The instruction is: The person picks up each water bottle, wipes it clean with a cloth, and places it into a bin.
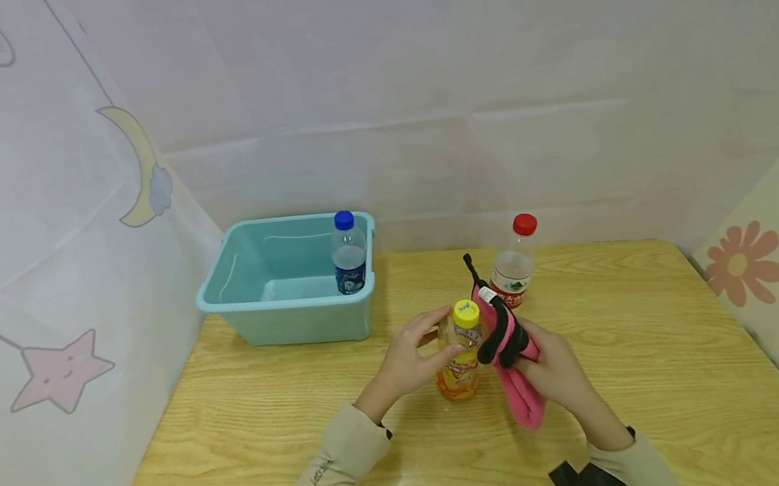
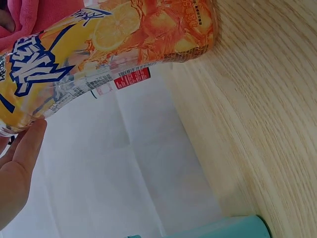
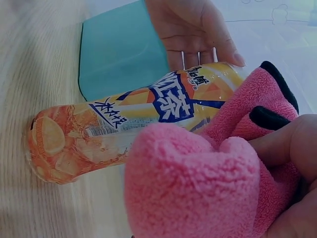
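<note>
An iced tea bottle (image 1: 457, 382) with a yellow cap and an orange-and-yellow label stands upright on the table. My left hand (image 1: 405, 360) holds it near the top, thumb on the near side and fingers on the far side. In the right wrist view, the left fingers (image 3: 174, 59) pass partly behind the bottle. My right hand (image 1: 561, 371) grips a folded pink towel (image 1: 522, 399) with black edging and a white tag. That towel is right beside the bottle and overlaps its upper part in the right wrist view.
A light blue plastic bin (image 1: 297, 316) stands at the back left, with a blue-capped bottle (image 1: 349, 259) upright inside it on the right. Behind the towel is a red-capped water bottle (image 1: 515, 265). Printed cloth (image 1: 372, 78) hangs behind the wooden table (image 1: 660, 373).
</note>
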{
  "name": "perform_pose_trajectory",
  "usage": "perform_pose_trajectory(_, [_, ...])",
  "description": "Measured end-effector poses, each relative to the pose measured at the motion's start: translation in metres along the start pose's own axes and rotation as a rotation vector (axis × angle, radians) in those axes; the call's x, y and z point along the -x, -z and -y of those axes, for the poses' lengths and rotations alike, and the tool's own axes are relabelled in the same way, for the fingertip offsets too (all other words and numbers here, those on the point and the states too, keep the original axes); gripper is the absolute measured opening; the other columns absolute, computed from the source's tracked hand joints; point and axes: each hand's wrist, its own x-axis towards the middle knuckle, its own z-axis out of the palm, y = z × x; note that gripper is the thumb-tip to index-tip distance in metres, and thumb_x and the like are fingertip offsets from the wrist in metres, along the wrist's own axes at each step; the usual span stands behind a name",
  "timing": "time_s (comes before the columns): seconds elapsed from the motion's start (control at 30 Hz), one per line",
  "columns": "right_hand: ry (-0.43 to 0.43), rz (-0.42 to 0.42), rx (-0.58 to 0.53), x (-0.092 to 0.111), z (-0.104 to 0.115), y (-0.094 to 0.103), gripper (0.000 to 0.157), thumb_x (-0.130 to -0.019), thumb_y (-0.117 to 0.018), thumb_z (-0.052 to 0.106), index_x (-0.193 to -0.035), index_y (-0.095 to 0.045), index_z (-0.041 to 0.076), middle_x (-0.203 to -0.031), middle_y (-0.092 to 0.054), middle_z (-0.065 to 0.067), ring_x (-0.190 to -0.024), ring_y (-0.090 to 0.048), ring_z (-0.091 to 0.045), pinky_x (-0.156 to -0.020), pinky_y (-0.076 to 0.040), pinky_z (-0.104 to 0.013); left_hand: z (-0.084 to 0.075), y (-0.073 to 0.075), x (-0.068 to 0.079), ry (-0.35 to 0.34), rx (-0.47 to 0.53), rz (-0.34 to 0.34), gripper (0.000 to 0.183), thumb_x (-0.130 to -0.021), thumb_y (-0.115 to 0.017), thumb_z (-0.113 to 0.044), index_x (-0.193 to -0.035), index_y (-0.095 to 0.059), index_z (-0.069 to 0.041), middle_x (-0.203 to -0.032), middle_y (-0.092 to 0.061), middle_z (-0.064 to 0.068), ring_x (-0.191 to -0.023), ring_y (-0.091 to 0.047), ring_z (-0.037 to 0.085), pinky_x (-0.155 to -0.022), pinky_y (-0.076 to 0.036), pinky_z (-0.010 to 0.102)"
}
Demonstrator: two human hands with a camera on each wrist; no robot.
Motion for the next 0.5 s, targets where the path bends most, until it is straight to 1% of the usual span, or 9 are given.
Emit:
perform_pose_trajectory(0.1, [0.017,0.022,0.007,-0.002,0.001,-0.001,0.048,-0.070,-0.067,-0.012,-0.116,-0.058,-0.003,-0.091,-0.065,-0.016,-0.075,-0.058,-0.021,-0.065,-0.048,-0.037,-0.015,0.004,0.001,-0.004,0.005,0.004,0.048,-0.082,-0.065,-0.001,-0.125,-0.047,0.012,-0.123,-0.050,0.026,-0.110,-0.051,0.037,-0.085,-0.049,0.040])
perform_pose_trajectory(0.2, [0.022,0.042,0.020,-0.005,0.002,-0.002,0.049,-0.070,-0.066,-0.012,-0.117,-0.057,-0.003,-0.091,-0.065,-0.016,-0.076,-0.058,-0.021,-0.066,-0.048,-0.038,-0.019,0.005,0.001,-0.006,0.009,0.002,0.048,-0.082,-0.065,-0.001,-0.124,-0.047,0.013,-0.123,-0.050,0.027,-0.111,-0.051,0.038,-0.085,-0.048,0.041])
perform_pose_trajectory(0.4, [0.030,0.090,0.049,-0.012,0.003,-0.004,0.044,-0.069,-0.064,-0.011,-0.112,-0.059,-0.002,-0.084,-0.063,-0.012,-0.069,-0.053,-0.019,-0.060,-0.045,-0.035,-0.021,0.006,0.001,-0.001,0.005,0.003,0.048,-0.083,-0.065,-0.002,-0.125,-0.046,0.012,-0.124,-0.049,0.026,-0.112,-0.049,0.038,-0.085,-0.048,0.041])
perform_pose_trajectory(0.5, [0.027,0.116,0.075,-0.014,0.001,-0.006,0.047,-0.069,-0.064,-0.011,-0.115,-0.057,-0.002,-0.084,-0.063,-0.011,-0.068,-0.052,-0.018,-0.059,-0.044,-0.033,-0.020,0.006,0.001,0.003,0.003,0.003,0.048,-0.083,-0.065,-0.002,-0.125,-0.046,0.012,-0.125,-0.049,0.026,-0.112,-0.049,0.037,-0.086,-0.048,0.041])
